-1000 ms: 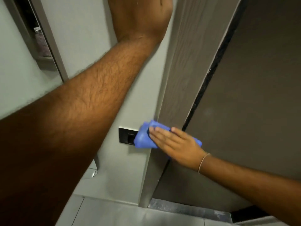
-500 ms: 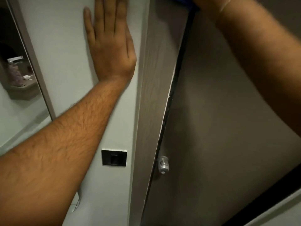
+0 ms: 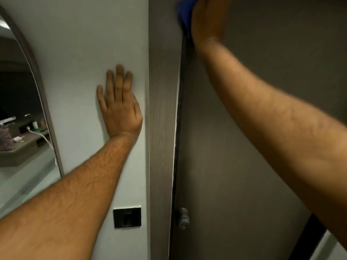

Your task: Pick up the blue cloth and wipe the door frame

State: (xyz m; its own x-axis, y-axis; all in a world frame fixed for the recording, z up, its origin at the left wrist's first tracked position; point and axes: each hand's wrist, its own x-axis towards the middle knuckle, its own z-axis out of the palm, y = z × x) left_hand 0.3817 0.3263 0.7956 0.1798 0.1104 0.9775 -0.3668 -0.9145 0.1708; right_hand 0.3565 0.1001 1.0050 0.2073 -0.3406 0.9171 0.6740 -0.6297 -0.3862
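The grey wood-grain door frame (image 3: 162,128) runs top to bottom through the middle of the view. High up at the top edge, my right hand (image 3: 206,21) presses the blue cloth (image 3: 185,14) flat against the frame's inner edge; only part of the cloth shows beside the palm. My left hand (image 3: 120,107) lies flat on the pale wall just left of the frame, fingers up and holding nothing.
A dark brown door (image 3: 234,166) fills the right side, with a small metal knob (image 3: 182,218) near the frame. A black wall switch (image 3: 127,217) sits low on the wall. An arched mirror (image 3: 24,119) stands at the far left.
My right hand with the cloth has gone from switch height up the frame to its top part. The view has tilted upward, so my left hand now appears lower on the wall.
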